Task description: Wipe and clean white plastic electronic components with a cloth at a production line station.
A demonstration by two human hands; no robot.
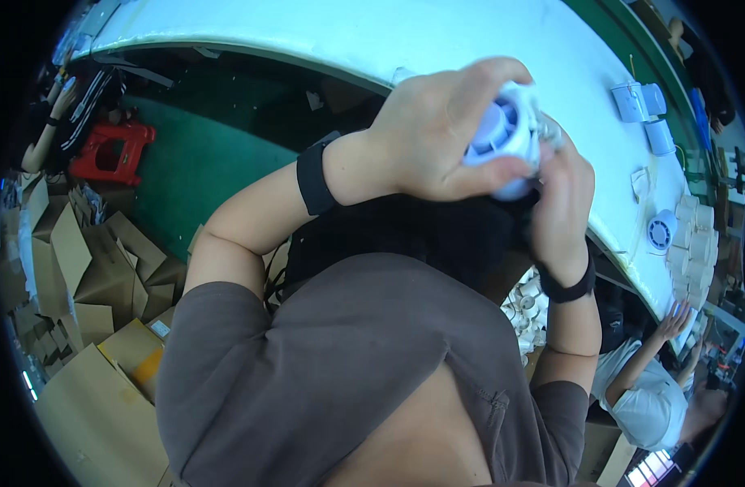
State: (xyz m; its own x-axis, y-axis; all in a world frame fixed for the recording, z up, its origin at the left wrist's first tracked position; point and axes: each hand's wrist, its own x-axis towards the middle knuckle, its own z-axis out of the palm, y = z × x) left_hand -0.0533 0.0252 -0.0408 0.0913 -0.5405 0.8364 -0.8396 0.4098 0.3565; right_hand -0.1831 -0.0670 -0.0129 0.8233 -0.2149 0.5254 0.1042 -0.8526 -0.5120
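In front of my chest, above the white table's near edge, I hold a white round plastic part (492, 128) with a hub and slots like a small fan housing. My left hand (421, 130) wraps round it, with thumb and fingers on opposite sides. My right hand (564, 199) closes on its right side, blurred by motion. Something small and pale (549, 130) shows by the right fingertips, too blurred to name. Both wrists wear black bands.
On the white table (307, 23) at right are white cups (630, 102), a slotted round part (661, 230) and stacked white cylinders (691, 252). Co-workers sit at far left and lower right. A red stool (113, 152) and cardboard boxes (96, 406) stand at left; white parts (525, 312) fill a box below.
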